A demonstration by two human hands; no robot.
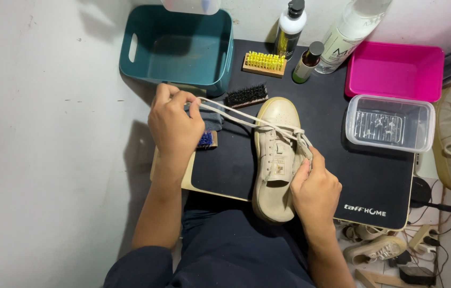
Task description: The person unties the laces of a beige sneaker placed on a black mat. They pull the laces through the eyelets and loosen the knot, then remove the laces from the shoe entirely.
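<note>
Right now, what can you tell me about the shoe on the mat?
The shoe is a cream, leather-looking sneaker lying sole down on the black mat, toe pointing away. The right hand grips its side near the tongue. The left hand pulls its pale lace out sideways, drawn taut.

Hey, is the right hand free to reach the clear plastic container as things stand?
Probably not straight away. The right hand is holding the beige sneaker steady while the left hand pulls its lace. The clear plastic container sits close on that side with nothing between, so the path itself looks open.
</note>
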